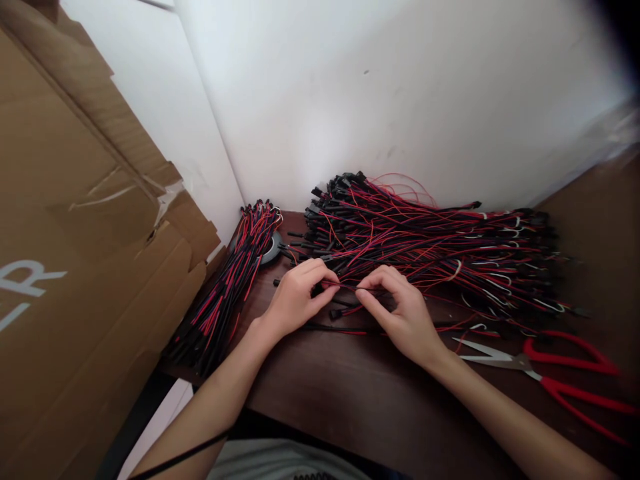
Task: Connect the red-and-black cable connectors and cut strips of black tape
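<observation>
Between my two hands runs a thin dark red and black wire, pinched by the fingertips on either side. My left hand is closed on its left part, thumb against the forefinger. A short way to the right, my right hand pinches the same wire. Just below lies a black connector on the brown table. Behind the hands rises a large pile of red and black wire harnesses, some tied with white bands.
A second wire bundle lies left, beside a grey tape roll. Red-handled scissors rest opened at the right. A big cardboard box stands at the left edge, and a white wall closes off the back.
</observation>
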Tool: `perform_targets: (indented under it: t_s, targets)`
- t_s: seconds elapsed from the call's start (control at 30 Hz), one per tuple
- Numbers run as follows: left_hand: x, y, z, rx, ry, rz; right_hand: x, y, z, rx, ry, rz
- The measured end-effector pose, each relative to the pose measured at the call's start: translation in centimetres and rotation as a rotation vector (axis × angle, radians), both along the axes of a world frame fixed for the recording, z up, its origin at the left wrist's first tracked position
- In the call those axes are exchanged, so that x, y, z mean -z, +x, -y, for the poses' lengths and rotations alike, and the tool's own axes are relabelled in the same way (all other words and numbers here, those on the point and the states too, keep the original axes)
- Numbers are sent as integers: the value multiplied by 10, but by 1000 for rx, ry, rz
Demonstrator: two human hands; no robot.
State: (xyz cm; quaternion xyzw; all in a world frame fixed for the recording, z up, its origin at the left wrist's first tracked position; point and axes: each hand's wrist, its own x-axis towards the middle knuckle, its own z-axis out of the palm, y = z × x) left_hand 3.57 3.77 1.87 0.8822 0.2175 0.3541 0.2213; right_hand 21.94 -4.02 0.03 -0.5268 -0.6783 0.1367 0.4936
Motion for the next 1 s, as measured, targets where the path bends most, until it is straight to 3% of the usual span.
perform_targets:
  t_s: [0.23, 0.47, 0.7, 1.0]
  targets:
    - [-6, 0, 1, 16, -150, 27, 0, 1, 0, 19, -72, -84]
    - [-12, 0, 2, -10, -302, 50, 3, 0, -1, 35, -3, -25]
    - [-12, 1, 2, -63, -292, 78, -5, 3, 1, 127, 311, 308]
    - [-15, -1, 3, -126, -398, 13, -6, 9, -1, 164, 338, 467]
